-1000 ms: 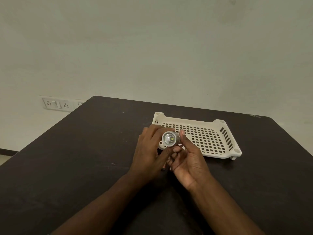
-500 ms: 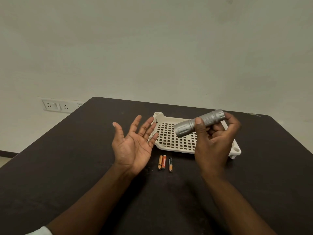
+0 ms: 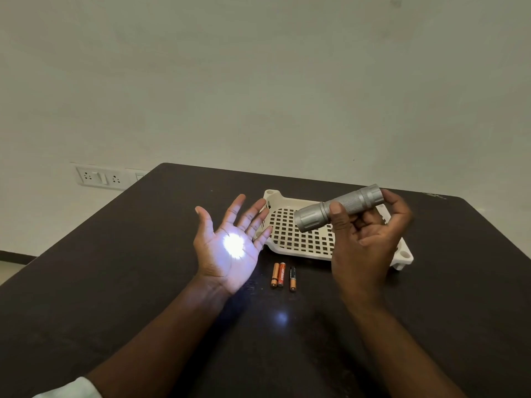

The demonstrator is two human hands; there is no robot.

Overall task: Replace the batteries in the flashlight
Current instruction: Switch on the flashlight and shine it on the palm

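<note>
flashlight: long axis near level, head aimed left-down at left palm, lit
right hand: thumb and curled fingers grip barrel
left hand: palm up, fingers spread

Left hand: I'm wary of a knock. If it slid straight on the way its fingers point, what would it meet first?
Probably the tray: the left hand's fingers point toward its near-left corner, though depth is unclear.
</note>
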